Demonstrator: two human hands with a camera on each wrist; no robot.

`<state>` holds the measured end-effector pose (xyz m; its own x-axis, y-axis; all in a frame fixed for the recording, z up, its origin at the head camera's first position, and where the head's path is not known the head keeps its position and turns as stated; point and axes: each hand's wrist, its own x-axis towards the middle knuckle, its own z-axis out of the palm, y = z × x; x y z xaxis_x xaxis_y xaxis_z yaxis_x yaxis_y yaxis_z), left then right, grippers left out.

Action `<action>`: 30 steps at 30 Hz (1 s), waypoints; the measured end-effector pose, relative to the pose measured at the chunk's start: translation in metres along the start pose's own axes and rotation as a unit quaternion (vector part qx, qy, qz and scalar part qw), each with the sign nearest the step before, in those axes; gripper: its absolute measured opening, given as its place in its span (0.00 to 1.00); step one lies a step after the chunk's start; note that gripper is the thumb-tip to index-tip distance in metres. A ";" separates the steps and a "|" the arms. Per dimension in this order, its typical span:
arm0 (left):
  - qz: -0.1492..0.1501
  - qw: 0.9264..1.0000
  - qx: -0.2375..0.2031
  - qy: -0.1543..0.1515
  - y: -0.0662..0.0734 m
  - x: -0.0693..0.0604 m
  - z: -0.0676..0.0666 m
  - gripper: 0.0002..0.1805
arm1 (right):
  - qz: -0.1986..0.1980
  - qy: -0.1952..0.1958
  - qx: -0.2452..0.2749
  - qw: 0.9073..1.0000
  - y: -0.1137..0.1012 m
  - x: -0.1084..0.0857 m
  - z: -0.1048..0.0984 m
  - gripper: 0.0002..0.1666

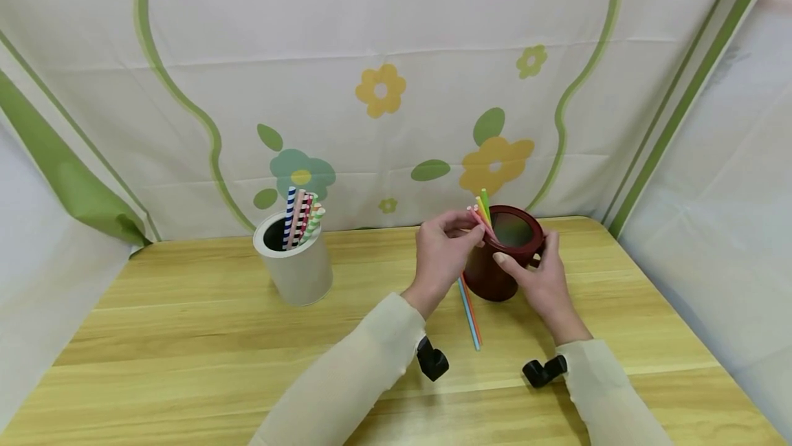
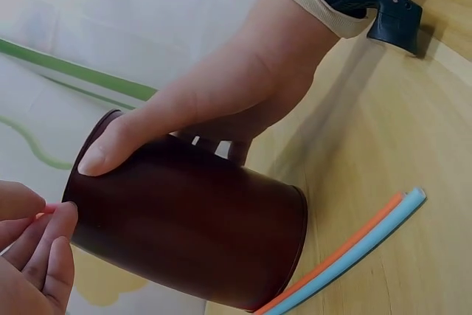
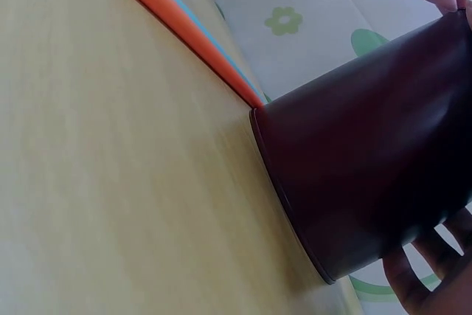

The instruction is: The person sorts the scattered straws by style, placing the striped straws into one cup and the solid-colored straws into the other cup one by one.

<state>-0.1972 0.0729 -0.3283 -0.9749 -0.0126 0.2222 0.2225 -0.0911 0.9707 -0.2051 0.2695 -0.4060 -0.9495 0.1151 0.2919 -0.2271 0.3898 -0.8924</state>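
Near the table's back right stands a dark red cup [image 1: 491, 277], upright, with pink, yellow and green straws [image 1: 485, 207] leaning at its left rim. My left hand [image 1: 447, 253] pinches a pink straw [image 1: 487, 227] between thumb and fingertips at that rim. My right hand [image 1: 546, 284] grips the cup from the right, its thumb against the outer wall just below the rim. In the left wrist view that thumb lies along the cup [image 2: 184, 219]. An orange straw [image 3: 184, 31] and a blue straw [image 1: 468, 315] lie side by side on the table, partly hidden by the cup.
A white canister [image 1: 300, 274] holding several striped paper straws [image 1: 300, 219] stands at the back left of the wooden table [image 1: 204, 357]. Behind the table hangs a flowered white cloth [image 1: 334, 27]. Black camera mounts [image 1: 432, 360] stick out at both wrists.
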 end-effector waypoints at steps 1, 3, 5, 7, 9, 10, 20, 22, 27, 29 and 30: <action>-0.002 1.000 0.000 0.000 -0.001 0.000 0.000 0.06 | 0.000 0.000 0.000 1.000 0.000 0.000 0.000 0.44; -0.004 1.000 0.000 -0.001 -0.002 0.000 0.001 0.06 | 0.001 0.000 0.000 1.000 0.000 0.000 0.000 0.44; -0.004 1.000 -0.001 -0.002 -0.002 0.000 0.000 0.06 | 0.001 -0.002 -0.001 1.000 0.000 0.000 0.000 0.44; -0.003 1.000 0.000 -0.005 -0.003 0.000 0.000 0.06 | 0.000 -0.002 0.000 1.000 0.000 0.000 0.000 0.44; 0.001 1.000 -0.001 -0.010 -0.003 -0.001 -0.001 0.06 | 0.000 -0.003 0.000 1.000 0.000 0.001 0.000 0.44; 0.003 1.000 -0.004 -0.010 -0.004 -0.001 -0.001 0.06 | 0.000 -0.003 -0.001 1.000 0.000 0.000 0.000 0.44; 0.001 1.000 -0.024 -0.007 -0.007 -0.005 0.000 0.06 | 0.003 0.002 -0.003 1.000 0.001 -0.001 0.000 0.44; 0.000 1.000 -0.023 -0.003 -0.007 -0.005 0.000 0.06 | 0.004 0.002 -0.003 1.000 0.001 -0.001 0.000 0.44; -0.008 1.000 -0.030 0.007 -0.007 -0.007 -0.001 0.07 | 0.006 0.001 -0.002 1.000 0.001 0.000 0.000 0.44; -0.011 0.999 -0.036 0.011 -0.007 -0.007 -0.003 0.07 | 0.005 0.001 -0.003 1.000 0.001 0.000 0.000 0.44; -0.013 0.999 -0.036 0.014 -0.007 -0.007 -0.004 0.07 | 0.004 0.001 -0.002 1.000 0.001 0.000 0.000 0.44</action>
<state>-0.1922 0.0700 -0.3367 -0.9804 -0.0378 0.1935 0.1970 -0.1623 0.9669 -0.2052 0.2702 -0.4068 -0.9510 0.1200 0.2849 -0.2180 0.3930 -0.8933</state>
